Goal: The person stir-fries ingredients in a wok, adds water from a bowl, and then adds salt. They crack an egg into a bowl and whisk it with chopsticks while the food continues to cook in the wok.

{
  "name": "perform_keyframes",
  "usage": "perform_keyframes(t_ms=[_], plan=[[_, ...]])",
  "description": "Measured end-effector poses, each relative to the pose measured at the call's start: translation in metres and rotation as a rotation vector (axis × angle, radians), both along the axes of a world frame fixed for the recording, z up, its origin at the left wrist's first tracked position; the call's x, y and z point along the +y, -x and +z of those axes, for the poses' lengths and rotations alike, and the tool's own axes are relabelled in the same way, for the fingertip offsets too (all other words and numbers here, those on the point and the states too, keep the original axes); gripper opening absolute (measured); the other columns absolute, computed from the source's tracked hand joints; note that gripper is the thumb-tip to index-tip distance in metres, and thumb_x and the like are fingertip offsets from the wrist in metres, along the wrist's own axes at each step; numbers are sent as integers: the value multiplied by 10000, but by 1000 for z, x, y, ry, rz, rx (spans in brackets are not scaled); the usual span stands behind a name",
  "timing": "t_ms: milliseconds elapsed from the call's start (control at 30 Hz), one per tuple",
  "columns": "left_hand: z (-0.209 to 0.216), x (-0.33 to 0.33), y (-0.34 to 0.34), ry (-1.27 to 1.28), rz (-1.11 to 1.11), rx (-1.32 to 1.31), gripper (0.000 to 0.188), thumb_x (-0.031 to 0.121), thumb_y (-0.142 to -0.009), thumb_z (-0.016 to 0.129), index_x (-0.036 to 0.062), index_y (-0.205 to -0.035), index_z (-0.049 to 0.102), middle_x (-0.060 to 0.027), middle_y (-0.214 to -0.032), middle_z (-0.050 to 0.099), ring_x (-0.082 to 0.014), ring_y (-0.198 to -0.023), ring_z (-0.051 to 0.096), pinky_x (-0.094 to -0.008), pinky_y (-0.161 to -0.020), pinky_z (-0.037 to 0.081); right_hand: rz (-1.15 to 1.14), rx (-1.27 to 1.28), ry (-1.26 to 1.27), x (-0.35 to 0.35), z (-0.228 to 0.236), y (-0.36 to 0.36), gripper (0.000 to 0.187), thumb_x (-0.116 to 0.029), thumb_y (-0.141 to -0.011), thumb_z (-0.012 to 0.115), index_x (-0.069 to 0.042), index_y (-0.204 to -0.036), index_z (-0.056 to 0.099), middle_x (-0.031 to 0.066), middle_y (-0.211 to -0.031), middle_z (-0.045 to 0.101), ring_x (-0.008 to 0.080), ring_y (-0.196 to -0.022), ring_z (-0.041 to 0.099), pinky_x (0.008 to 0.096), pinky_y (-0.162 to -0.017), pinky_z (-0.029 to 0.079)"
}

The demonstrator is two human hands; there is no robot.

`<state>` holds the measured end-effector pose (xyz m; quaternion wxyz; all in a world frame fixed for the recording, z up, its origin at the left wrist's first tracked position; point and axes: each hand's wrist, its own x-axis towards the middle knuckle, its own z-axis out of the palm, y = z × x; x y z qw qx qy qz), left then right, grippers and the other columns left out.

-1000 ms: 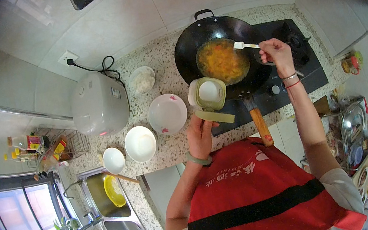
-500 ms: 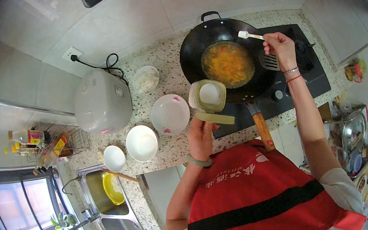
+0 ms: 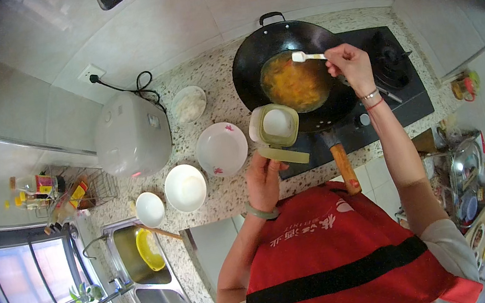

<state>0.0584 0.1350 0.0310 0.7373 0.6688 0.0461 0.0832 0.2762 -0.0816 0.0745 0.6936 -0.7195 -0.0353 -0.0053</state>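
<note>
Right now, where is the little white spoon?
In the head view, the little white spoon is in the right hand, held over the orange food in the black wok on the stove.

Your right hand (image 3: 350, 65) holds a small white plastic spoon (image 3: 306, 56) over the black wok (image 3: 290, 69) at one o'clock; your left hand (image 3: 265, 176) grips an open pale-green seasoning box (image 3: 277, 130).

A speckled granite surface (image 3: 230, 197) runs across the middle of the frame. On it stand a white rice cooker (image 3: 130, 135) at left, a white plate (image 3: 221, 149), two white bowls (image 3: 184, 188) (image 3: 150, 209) and a small dish of white grains (image 3: 188, 104). At upper right lies a black glass stove (image 3: 399, 90).
</note>
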Motion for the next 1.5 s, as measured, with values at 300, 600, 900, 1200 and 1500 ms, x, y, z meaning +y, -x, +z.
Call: perform_keyframes(t_ms=[300,600,900,1200,1500], plan=[[2,1,5,1,-2,-15,179,98,-965,490,-8,-1090,561,-40,-872,589,-105,-723,558,-254,-666,486,-149,-2,-38,-12,3,-29,135,-95,-856,651,37,-871,630,72,-709,644,110,-553,597,236,-494,505],[4,-3,6,7,-2,15,181,113,-964,498,-11,-1077,566,-41,-866,596,-103,-718,563,-253,-661,488,-169,46,-15,-43,-4,-1,122,-94,-848,653,26,-870,645,62,-704,644,100,-547,594,228,-491,501],[6,-6,8,-21,-20,11,158,86,-955,496,-16,-1047,574,-42,-836,600,-106,-704,577,-251,-652,487,-193,52,3,-34,-4,-2,106,-81,-848,647,21,-880,642,57,-703,646,98,-548,595,224,-485,495],[4,1,15,-7,-5,34,164,79,-959,489,-11,-1073,566,-30,-846,581,-95,-703,555,-243,-659,479,-204,12,114,-47,-13,-4,103,-80,-850,647,21,-869,642,58,-693,642,95,-541,591,223,-483,494],[6,-1,13,-23,-16,45,155,71,-957,494,-12,-1065,568,-32,-861,586,-94,-710,547,-241,-668,477,-87,-58,44,-8,-5,-10,96,-77,-855,641,18,-871,640,65,-709,646,100,-556,596,228,-499,495]])
